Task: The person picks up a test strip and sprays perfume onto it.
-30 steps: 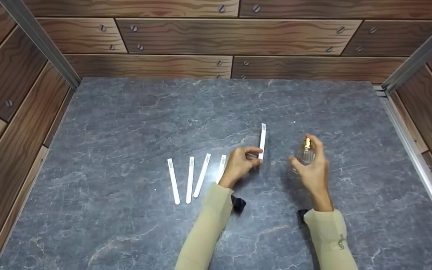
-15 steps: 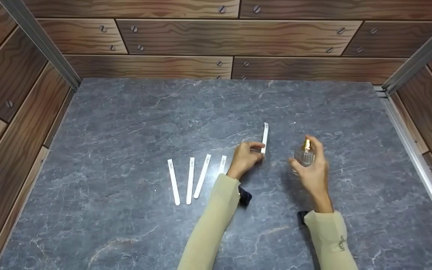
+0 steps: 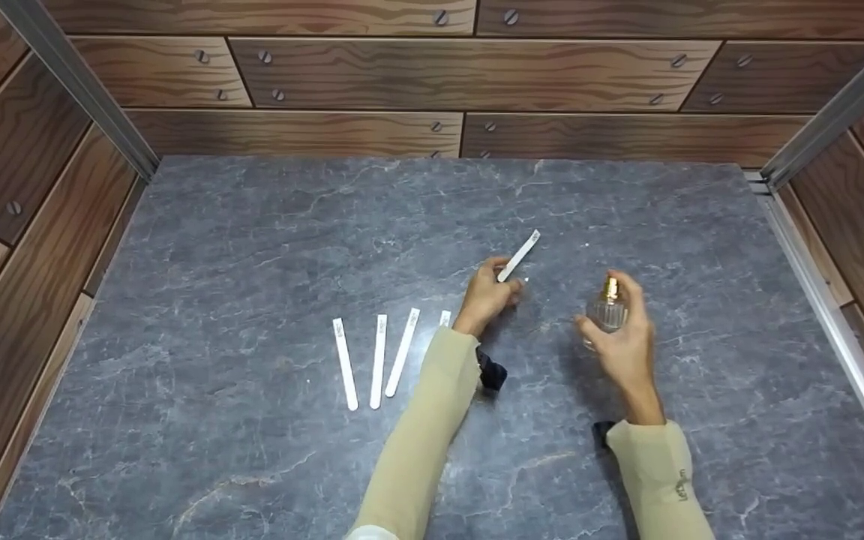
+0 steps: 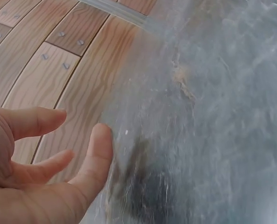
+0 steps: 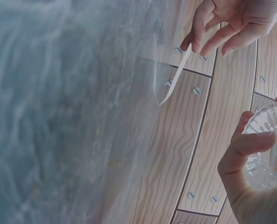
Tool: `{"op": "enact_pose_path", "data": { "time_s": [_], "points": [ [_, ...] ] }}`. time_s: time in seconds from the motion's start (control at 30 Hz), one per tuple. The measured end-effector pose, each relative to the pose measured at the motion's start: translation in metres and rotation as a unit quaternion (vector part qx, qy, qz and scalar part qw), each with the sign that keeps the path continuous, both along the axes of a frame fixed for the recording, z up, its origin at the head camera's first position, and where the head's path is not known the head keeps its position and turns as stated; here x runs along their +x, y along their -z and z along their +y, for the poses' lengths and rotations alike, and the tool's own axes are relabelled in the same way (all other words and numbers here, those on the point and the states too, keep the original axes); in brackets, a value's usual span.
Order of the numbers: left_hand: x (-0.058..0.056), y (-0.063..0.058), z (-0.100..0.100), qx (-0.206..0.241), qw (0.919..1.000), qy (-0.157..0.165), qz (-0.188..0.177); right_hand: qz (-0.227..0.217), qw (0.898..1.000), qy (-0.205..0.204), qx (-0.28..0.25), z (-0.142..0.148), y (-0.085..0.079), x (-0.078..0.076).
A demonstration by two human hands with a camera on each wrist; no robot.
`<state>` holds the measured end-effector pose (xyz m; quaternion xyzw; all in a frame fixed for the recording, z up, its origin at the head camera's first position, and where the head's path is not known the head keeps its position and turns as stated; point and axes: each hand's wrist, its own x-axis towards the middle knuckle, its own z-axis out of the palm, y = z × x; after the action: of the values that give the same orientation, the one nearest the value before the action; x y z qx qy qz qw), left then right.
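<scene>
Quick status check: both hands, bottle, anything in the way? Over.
Left hand pinches one white strip. Right hand grips the glass bottle, gold top up. Four other strips lie off left, not between hands.

The head camera looks forward and down from above, far enough off to take in the table [image 3: 214, 240] and the panels [image 3: 402, 75] on 3 sides. The 2 wrist cameras sit close: the left faces past the left hand [image 3: 486, 296] (tilted, so the panels run aslant), the right past the right hand [image 3: 628, 337] and bottle [image 3: 607, 315]. Head and right views share both hands, the bottle and the strip [image 3: 520, 256].
</scene>
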<state>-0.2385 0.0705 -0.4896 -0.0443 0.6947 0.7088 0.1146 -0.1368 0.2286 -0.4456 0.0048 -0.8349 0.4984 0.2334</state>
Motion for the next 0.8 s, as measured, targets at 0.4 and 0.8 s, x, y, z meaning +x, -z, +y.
{"op": "enact_pose_path", "data": {
  "time_s": [0.4,0.8],
  "points": [
    [0.002,-0.004,-0.021,0.039,0.9972,-0.031,-0.056,0.001,1.0,-0.001,-0.004,0.006,0.017,-0.004],
    [0.019,-0.012,-0.056,-0.08,0.9953,0.049,0.025,-0.001,1.0,-0.013,0.0,-0.002,-0.001,0.003]
  ]
}}
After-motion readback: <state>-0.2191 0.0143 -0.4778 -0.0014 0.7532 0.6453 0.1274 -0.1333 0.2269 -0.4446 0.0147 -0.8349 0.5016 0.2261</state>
